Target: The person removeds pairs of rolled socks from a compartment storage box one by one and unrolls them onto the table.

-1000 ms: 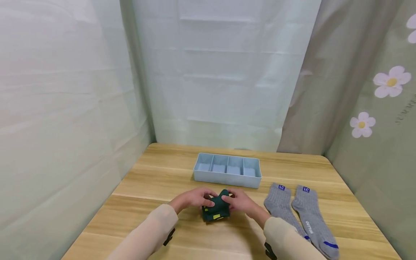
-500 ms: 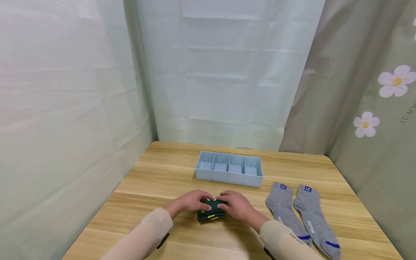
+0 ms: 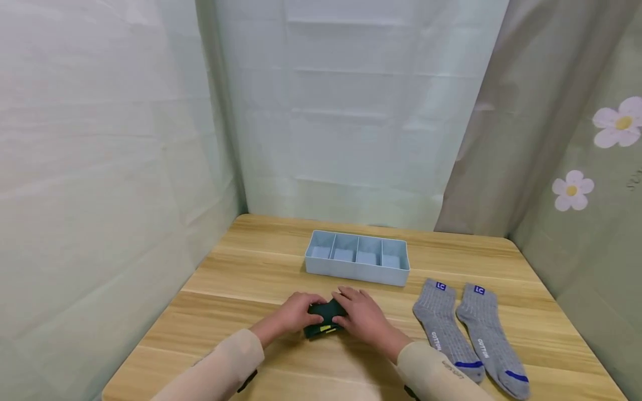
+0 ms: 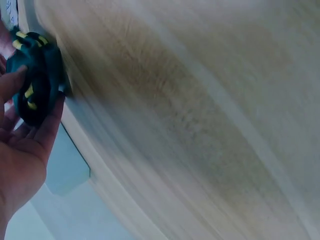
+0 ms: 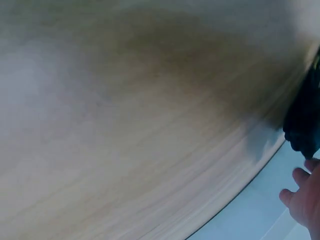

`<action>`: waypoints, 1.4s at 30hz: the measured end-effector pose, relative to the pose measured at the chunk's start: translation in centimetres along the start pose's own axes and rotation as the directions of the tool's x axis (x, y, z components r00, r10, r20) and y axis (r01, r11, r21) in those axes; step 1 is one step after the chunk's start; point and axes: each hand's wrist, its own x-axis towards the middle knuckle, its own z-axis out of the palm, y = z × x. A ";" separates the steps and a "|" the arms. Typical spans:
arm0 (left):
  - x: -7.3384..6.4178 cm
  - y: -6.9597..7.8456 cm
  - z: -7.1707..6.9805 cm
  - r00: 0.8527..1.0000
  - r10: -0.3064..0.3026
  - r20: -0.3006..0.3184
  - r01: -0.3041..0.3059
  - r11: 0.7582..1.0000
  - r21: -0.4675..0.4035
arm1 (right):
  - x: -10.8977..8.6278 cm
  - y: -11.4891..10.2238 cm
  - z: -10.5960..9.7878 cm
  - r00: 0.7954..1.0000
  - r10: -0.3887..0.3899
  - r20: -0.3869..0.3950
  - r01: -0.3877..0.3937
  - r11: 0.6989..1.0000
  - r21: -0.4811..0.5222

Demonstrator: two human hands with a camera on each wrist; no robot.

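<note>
A dark green sock bundle (image 3: 326, 312) with yellow marks, folded into a thick roll, is between both hands over the near middle of the table. My left hand (image 3: 296, 313) grips its left end, thumb on the near side and fingers beyond. At the right end, my right hand (image 3: 365, 318) holds it with the thumb in front and the fingers spread over the far side. The left wrist view shows the bundle's (image 4: 42, 75) open folds between thumb and fingers. Only its dark edge (image 5: 302, 120) shows in the right wrist view, beside the fingertips (image 5: 300, 175).
A pale blue box (image 3: 357, 270) with several compartments stands behind the hands on the wooden table (image 3: 251, 256). Two grey socks, a left one (image 3: 443, 323) and a right one (image 3: 489, 328), lie flat at the right. Cloth curtains (image 3: 346, 139) surround the table.
The dark green bundle has gone from a broader folded piece with an upright flap to a low, compact roll. My right hand's fingers have spread further over it.
</note>
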 end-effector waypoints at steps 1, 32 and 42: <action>0.0 -0.1 0.0 1.000 -0.010 -0.017 0.010 1.000 0.002 | -0.1 -0.1 0.1 1.000 0.007 0.015 -0.007 1.000 -0.016; 0.3 -0.5 -0.6 0.973 -0.230 0.028 0.232 0.965 -0.119 | -2.4 -2.2 1.1 0.990 0.041 0.138 -0.053 0.995 0.087; 0.2 -0.6 -0.9 0.976 -0.219 0.003 0.217 0.968 -0.127 | -1.3 -3.4 2.8 0.976 0.199 -0.082 -0.205 0.977 -0.063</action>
